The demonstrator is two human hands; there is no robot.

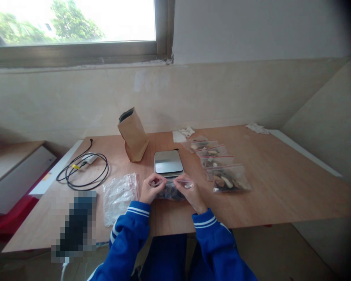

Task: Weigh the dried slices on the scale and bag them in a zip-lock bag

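The left hand [152, 188] and right hand [190, 192] both pinch the mouth of a filled bag [172, 192]. It lies between them, equally near each, in front of the scale [169, 162], its long axis roughly along the front edge of the worktop [275, 191].

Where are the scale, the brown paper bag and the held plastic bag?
Scale [168, 161], head view: middle of its silver top plate.
Brown paper bag [133, 134], head view: middle of its side.
Held plastic bag [172, 192], head view: its filled lower part.
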